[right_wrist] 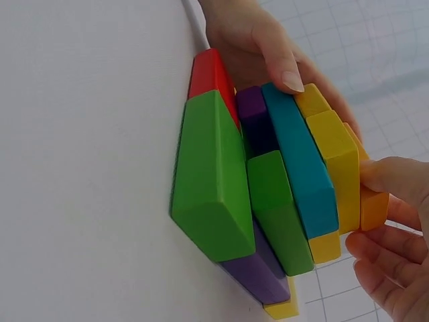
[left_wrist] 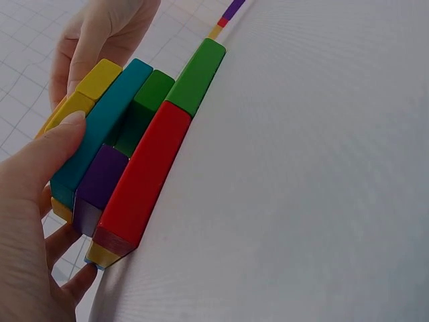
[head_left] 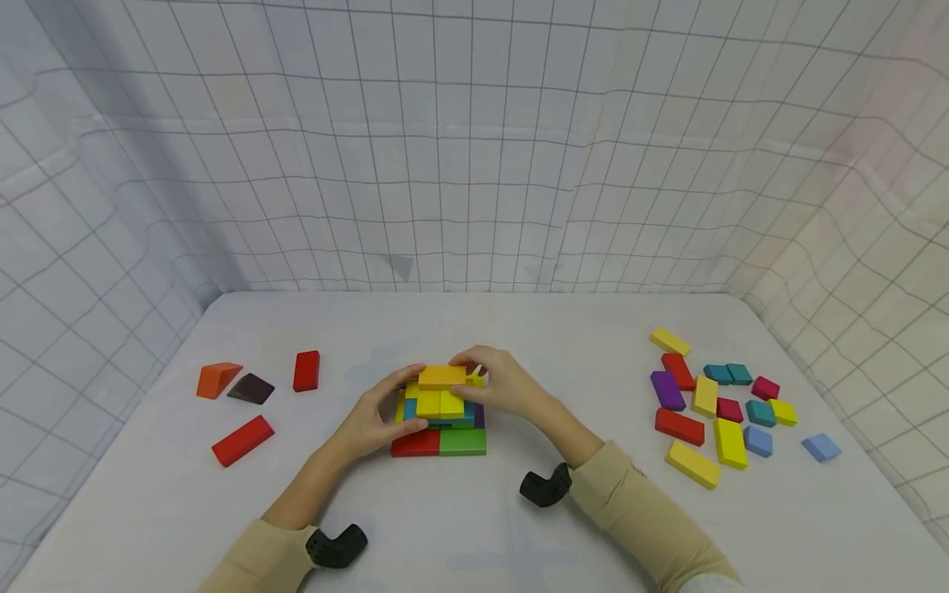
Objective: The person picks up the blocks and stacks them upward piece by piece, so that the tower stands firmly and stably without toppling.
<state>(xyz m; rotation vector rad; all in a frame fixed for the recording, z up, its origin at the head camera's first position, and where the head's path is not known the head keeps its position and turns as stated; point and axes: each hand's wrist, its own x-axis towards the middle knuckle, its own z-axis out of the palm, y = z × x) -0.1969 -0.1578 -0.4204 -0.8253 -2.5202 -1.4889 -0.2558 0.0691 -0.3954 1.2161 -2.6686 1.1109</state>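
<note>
Stepped stack of smooth, multicoloured rectangular blocks (head_left: 452, 403), located between left hand (head_left: 376, 420) and right hand (head_left: 500, 380).
The left hand, fingers moderately spread and curved, grips the stack's side, thumb on the near face. The right hand pinches a smooth orange rectangular block (head_left: 442, 377) at the top. Block edges are rounded; layers narrow upward.

Block stack (head_left: 428, 403) on table (head_left: 445, 511), between loose blocks (head_left: 243, 441) left and block cluster (head_left: 730, 409) right.
</note>
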